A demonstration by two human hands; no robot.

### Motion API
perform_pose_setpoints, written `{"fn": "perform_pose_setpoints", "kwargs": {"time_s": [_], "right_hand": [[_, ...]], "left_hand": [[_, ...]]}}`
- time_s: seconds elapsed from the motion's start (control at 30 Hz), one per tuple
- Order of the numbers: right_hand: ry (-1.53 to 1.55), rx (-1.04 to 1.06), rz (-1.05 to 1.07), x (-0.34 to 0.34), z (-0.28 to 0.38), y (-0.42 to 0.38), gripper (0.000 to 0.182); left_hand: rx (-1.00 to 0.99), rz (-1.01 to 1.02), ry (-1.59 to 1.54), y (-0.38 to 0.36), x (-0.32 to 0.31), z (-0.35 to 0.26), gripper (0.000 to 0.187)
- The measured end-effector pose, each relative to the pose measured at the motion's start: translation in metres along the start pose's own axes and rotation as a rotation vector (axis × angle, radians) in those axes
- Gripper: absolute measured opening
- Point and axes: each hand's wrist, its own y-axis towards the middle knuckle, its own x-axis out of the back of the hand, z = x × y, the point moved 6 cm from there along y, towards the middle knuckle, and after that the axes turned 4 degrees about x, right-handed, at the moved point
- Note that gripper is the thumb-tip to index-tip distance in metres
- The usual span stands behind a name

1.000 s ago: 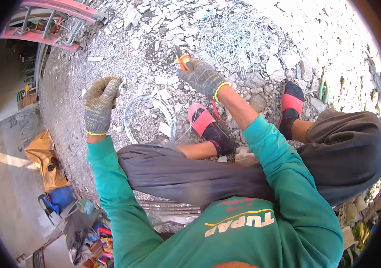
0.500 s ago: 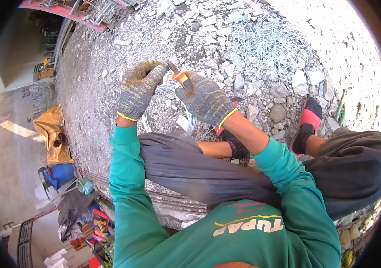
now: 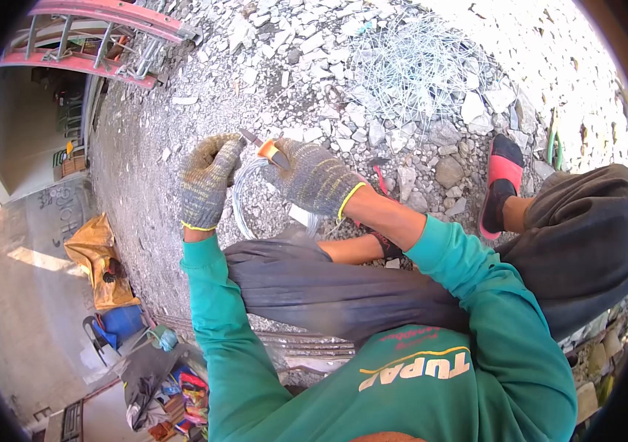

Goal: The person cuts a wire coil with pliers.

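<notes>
My right hand (image 3: 314, 173), in a grey and yellow knit glove, is closed around pliers (image 3: 268, 150) with orange-and-black handles. Their metal end points up and left toward my left hand (image 3: 205, 180). That hand wears a matching glove, its fingers curled in a pinch close to the metal tip. What sits between its fingers is too small to make out. Beneath and between both hands lies a coil of thin silvery wire (image 3: 238, 199), partly hidden by my right hand and my trouser leg.
Beyond my hands, a tangled heap of cut wire pieces (image 3: 421, 70) lies on broken stone. A red ladder (image 3: 97, 70) is at upper left. A brown sack (image 3: 100, 261) and a blue container (image 3: 121, 324) stand to the left. My foot (image 3: 504, 180) rests on rubble at right.
Both hands have shifted slightly left and down in view, with the pliers still in my right hand. The view has turned a little, showing more of the ladder.
</notes>
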Motion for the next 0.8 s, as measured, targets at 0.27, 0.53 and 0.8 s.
{"fn": "perform_pose_setpoints", "kwargs": {"time_s": [0.27,0.53,0.8], "right_hand": [[1.449,-0.270,0.139,0.031,0.020,-0.003,0.023],[2.104,-0.070,0.631,0.054,0.040,0.004,0.038],[-0.010,-0.210,-0.042,0.025,-0.071,0.014,0.034]], "left_hand": [[-0.198,-0.026,-0.094,0.020,0.038,0.019,0.020],[-0.124,0.049,-0.084,0.024,0.027,0.019,0.023],[-0.071,-0.075,0.236,0.027,0.026,0.025,0.027]]}}
